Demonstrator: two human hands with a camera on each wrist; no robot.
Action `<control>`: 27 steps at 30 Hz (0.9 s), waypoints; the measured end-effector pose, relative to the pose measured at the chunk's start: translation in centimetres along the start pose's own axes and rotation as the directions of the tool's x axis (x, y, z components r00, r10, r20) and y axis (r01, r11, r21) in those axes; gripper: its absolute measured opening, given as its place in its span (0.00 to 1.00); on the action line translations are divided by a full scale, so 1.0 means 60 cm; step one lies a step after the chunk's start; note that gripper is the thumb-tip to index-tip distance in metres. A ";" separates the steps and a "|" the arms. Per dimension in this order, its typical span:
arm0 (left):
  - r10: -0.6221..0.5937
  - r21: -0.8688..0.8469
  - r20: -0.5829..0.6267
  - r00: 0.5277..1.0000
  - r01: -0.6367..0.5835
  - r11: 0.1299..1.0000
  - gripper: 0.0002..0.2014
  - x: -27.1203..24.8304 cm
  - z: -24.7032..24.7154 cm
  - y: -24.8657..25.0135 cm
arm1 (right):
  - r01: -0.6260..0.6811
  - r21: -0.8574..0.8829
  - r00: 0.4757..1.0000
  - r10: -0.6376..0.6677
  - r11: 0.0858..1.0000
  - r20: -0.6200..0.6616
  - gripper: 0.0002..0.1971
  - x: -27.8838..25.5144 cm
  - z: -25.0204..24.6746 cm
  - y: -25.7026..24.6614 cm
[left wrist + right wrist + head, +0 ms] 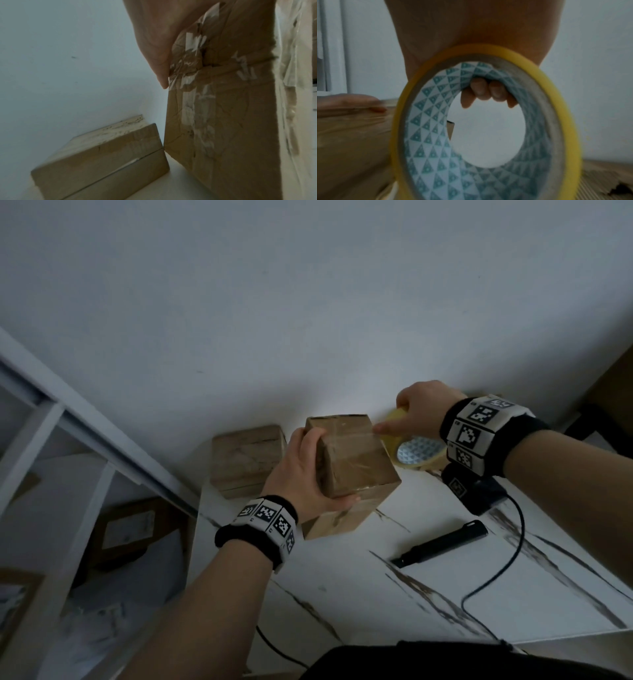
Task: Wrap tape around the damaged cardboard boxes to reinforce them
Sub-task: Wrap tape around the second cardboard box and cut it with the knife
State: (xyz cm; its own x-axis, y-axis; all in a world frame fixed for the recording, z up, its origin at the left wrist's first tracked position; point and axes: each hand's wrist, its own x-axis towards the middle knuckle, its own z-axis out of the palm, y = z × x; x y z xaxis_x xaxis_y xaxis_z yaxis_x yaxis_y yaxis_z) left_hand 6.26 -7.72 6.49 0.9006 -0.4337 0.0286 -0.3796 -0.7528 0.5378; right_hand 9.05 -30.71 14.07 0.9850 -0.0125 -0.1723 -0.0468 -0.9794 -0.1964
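Held box: the upright cardboard box (346, 460) stood at the scene's centre, its base on the white marbled table (428, 594); old tape showed crumpled and torn down its left face (193, 108), and a glossy band crossed its top.
Left hand: the left hand (308, 463) gripped the box from 9 o'clock, thumb along the near lower edge, fingers curled over the upper left edge and pressed together.
Tape roll: the yellow-edged tape roll (416, 448), core printed with blue triangles, hung just beside the box at 3 o'clock.
Right hand: the right hand (419, 414) held the roll with fingertips (488, 92) hooked through the core and pressed together; one finger stretched out to touch the box's upper right edge.
Step in hand: judged to be mid-wrap, a strip running from roll to box being pressed down at the right edge; the strip itself was too clear to trace.
Next move: likely calls for carrying the roll on round the box under steady tension while the left hand turns or braces it, then cutting.
Second box: a flatter cardboard box (248, 460) lay at 10 o'clock against the wall, near the held one.
Cutter: a black knife-like tool (442, 544) lay on the table at 5 o'clock, well apart.
Cable: a black cable (507, 563) trailed across the table at 4 o'clock.
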 end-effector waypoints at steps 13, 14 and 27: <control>-0.143 0.147 0.034 0.989 0.136 0.980 0.64 -0.043 -0.024 -0.036 | 0.053 -0.065 0.998 -0.051 0.996 0.035 0.29 0.015 0.059 -0.059; -0.177 0.187 0.056 0.983 0.164 0.969 0.66 -0.048 -0.028 -0.033 | 0.056 -0.053 0.998 -0.054 0.997 0.029 0.29 0.015 0.061 -0.061; -0.189 0.627 0.170 0.967 0.041 0.778 0.50 -0.030 -0.015 0.037 | 0.089 0.185 0.994 -0.099 0.979 0.048 0.25 0.018 0.071 -0.085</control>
State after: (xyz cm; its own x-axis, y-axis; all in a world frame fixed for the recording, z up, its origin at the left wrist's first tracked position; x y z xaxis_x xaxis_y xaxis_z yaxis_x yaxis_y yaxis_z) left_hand 3.99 -8.20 8.39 0.9066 -0.3618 -0.2173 -0.3909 -0.9139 -0.1091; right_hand 9.65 -24.87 10.75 0.9756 0.0943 -0.1982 0.0108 -0.9225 -0.3858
